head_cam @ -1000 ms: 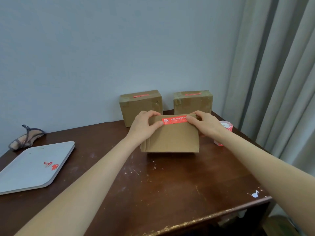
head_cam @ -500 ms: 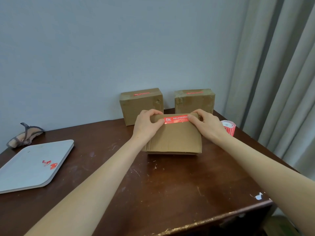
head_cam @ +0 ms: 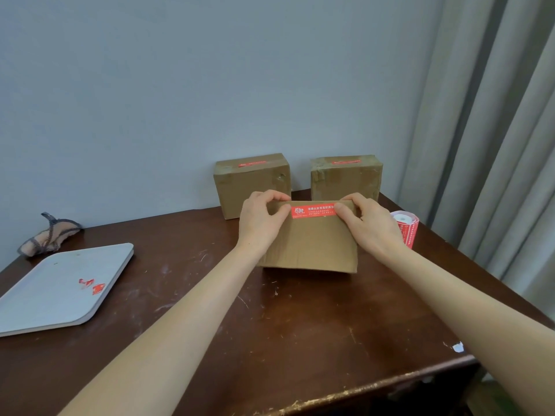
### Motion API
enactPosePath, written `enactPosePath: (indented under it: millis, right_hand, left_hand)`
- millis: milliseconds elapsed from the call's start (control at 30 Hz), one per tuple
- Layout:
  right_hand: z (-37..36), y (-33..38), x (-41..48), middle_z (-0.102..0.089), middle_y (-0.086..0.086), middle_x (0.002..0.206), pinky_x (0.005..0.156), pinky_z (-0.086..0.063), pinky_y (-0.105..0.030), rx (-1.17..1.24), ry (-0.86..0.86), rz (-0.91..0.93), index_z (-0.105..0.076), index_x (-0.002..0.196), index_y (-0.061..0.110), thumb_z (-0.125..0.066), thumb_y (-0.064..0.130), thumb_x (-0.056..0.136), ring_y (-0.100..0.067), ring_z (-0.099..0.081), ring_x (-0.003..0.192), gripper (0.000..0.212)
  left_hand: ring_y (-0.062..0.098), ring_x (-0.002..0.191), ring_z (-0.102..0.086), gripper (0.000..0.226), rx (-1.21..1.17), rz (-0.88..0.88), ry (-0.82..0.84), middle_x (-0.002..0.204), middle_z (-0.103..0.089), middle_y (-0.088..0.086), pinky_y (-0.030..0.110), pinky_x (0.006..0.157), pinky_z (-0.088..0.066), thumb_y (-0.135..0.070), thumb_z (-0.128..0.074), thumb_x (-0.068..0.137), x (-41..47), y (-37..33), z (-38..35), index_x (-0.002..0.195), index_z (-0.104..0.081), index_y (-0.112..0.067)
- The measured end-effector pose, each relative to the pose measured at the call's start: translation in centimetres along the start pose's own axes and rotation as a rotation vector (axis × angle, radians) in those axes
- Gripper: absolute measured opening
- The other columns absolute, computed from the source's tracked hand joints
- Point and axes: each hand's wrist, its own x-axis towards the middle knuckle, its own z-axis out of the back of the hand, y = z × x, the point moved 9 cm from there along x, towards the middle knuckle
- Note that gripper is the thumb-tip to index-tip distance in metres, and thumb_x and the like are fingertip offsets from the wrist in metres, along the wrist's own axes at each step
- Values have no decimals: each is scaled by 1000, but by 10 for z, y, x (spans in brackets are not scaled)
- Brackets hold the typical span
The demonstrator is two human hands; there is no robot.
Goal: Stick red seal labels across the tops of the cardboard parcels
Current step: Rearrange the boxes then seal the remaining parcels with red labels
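Observation:
A cardboard parcel (head_cam: 310,244) stands in the middle of the brown table, its front face toward me. A red seal label (head_cam: 312,211) with white print lies along its upper front edge. My left hand (head_cam: 262,219) grips the parcel's top left corner, thumb by the label's left end. My right hand (head_cam: 368,222) grips the top right corner, thumb pressing the label's right end. Two more parcels (head_cam: 251,184) (head_cam: 346,177) stand against the wall behind, each with a red label on top.
A roll of red labels (head_cam: 406,229) stands right of the parcel. A grey tray (head_cam: 54,291) with red scraps lies at the left, a cloth item (head_cam: 49,235) behind it. Curtains (head_cam: 495,130) hang at the right. The table's front edge (head_cam: 360,388) is chipped.
Both hands stay on the parcel's top corners. The view has drifted slightly; the parcel and label sit where they were.

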Motion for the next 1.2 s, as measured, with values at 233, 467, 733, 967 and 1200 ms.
enactPosePath:
  millis: [233, 467, 733, 967, 1200]
  right_hand:
    - [1, 1, -3, -56, 1, 107, 85, -49, -43, -45, 35, -12, -55, 114, 33, -48, 61, 86, -21, -55, 98, 40]
    - [-1, 2, -7, -56, 1, 105, 84, -47, -40, -68, 17, -8, -55, 115, 37, -44, 64, 87, -22, -54, 98, 40]
    - [-1, 1, -8, -55, 0, 103, 76, -42, -34, -17, -18, 10, -55, 118, 33, -45, 60, 90, -20, -53, 93, 41]
    - [-3, 2, -9, -53, 1, 105, 72, -37, -31, -1, -12, 20, -53, 121, 34, -46, 57, 91, -19, -52, 93, 39]
    - [-2, 2, -10, -54, 0, 107, 72, -38, -32, 11, -20, 24, -53, 121, 36, -47, 56, 92, -19, -53, 94, 36]
  left_hand:
    - [12, 117, -40, 27, 77, -47, 91, 119, -51, -6, 24, 89, -30, -33, -71, 80, -4, -3, -3, 105, -60, -36]
    - [13, 120, -43, 29, 49, -59, 98, 119, -50, -9, 29, 98, -36, -29, -67, 83, -6, 0, 1, 109, -62, -38]
    - [8, 107, -50, 14, 211, -216, -181, 110, -50, -9, 16, 79, -37, -25, -68, 83, -21, -10, 12, 96, -67, -22]
    - [9, 104, -53, 11, 247, -172, -243, 108, -55, -9, 17, 76, -36, -26, -67, 84, -25, -9, 14, 93, -70, -20]
    - [7, 101, -55, 12, 257, -133, -260, 107, -57, -10, 16, 73, -33, -29, -67, 84, -26, -15, 14, 93, -71, -22]
